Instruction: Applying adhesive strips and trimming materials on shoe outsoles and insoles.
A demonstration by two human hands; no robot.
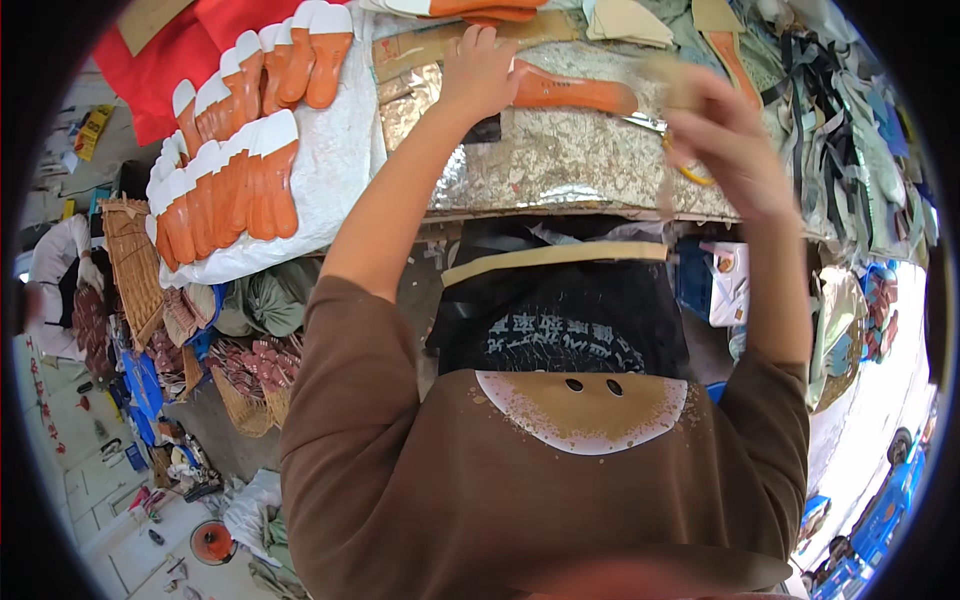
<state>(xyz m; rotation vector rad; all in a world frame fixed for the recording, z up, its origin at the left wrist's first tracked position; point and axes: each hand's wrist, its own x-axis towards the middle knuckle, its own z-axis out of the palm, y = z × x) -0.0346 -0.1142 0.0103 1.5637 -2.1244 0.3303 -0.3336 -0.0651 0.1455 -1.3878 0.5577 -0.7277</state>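
On the worn worktable lies an orange-brown shoe insole (575, 92), its rounded end toward the right. My left hand (482, 72) is closed over its left end, and covers that end. My right hand (728, 140) is raised past the insole's right end, smeared by motion. A pale blur is by its fingertips; whether it holds anything cannot be made out. Below those fingers a pair of scissors with yellow handles (694, 176) lies partly hidden on the table.
Rows of orange insoles with white ends (262, 185) lie on a white sheet (335, 170) at the left. Cream-coloured sheet pieces (628, 22) and another insole (732, 62) are at the far side. Dark straps and grey cloth (835, 130) heap up on the right. A person (62, 262) is far left.
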